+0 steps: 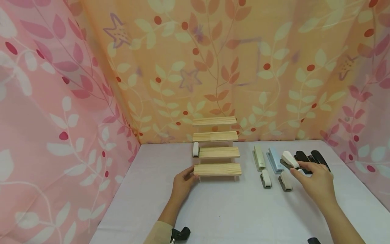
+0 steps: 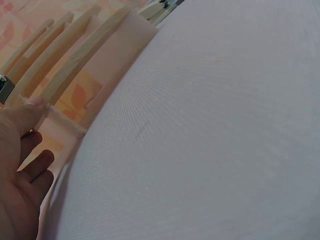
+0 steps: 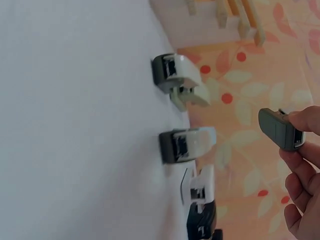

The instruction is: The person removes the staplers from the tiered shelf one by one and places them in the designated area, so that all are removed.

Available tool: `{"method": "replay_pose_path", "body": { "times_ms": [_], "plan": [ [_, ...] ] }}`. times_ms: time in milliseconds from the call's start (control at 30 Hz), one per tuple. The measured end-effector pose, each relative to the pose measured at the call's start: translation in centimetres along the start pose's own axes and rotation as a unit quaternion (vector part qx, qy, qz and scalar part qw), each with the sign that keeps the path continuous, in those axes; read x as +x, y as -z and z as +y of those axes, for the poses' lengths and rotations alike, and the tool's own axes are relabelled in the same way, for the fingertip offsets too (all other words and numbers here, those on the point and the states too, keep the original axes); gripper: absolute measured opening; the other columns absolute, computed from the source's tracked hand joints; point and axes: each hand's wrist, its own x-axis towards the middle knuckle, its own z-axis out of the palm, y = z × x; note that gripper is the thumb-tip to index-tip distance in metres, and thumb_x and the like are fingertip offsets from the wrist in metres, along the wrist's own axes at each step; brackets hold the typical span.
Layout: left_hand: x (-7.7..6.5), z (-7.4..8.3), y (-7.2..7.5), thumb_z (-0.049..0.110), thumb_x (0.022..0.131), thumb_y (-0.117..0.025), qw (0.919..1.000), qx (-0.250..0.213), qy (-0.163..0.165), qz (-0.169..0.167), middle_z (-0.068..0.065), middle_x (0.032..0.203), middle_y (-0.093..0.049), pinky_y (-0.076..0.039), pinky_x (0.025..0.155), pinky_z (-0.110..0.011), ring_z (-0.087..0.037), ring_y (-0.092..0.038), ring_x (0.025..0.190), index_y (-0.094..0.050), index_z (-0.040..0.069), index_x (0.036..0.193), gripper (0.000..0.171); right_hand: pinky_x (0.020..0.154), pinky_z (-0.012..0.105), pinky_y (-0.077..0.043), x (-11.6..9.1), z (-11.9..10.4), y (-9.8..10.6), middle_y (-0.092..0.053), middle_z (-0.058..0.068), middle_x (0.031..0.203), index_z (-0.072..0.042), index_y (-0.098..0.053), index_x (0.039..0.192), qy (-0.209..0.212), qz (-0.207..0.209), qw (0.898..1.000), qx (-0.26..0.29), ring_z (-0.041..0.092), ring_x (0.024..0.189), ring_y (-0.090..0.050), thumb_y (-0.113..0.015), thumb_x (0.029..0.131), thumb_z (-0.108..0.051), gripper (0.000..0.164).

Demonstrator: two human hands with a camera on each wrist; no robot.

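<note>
A small white stapler with a dark grey base (image 1: 289, 160) is pinched between the thumb and fingers of my right hand (image 1: 318, 183), raised over the other staplers. In the right wrist view the held stapler (image 3: 280, 130) shows its grey underside. My left hand (image 1: 183, 183) grips the front left corner of a stepped wooden display rack (image 1: 217, 169). The thumb (image 2: 31, 111) lies against the rack's end in the left wrist view. Another white stapler (image 1: 195, 149) stands at the left end of the rack's second step from the bottom.
Right of the rack sit a pale green stapler (image 1: 259, 158), a light blue stapler (image 1: 275, 160) and two small white staplers (image 1: 266, 179) (image 1: 285, 181). Black staplers (image 1: 320, 159) lie behind my right hand. Floral curtains (image 1: 213, 67) enclose the white table (image 1: 231, 210).
</note>
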Motion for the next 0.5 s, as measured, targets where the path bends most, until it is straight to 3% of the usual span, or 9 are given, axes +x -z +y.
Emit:
{"method": "replay_pose_path", "body": {
  "times_ms": [500],
  "plan": [
    [-0.1, 0.2, 0.0, 0.040, 0.084, -0.083, 1.0000, -0.005, -0.004, -0.001, 0.002, 0.134, -0.069, -0.049, 0.111, -0.047, -0.023, -0.061, 0.131, -0.069, 0.019, 0.134, 0.056, 0.077, 0.056, -0.026, -1.9, 4.9, 0.3, -0.067, 0.036, 0.110, 0.005, -0.070, 0.119, -0.076, 0.002, 0.996, -0.037, 0.048, 0.099, -0.053, -0.080, 0.088, -0.031, 0.049]
  ]
}}
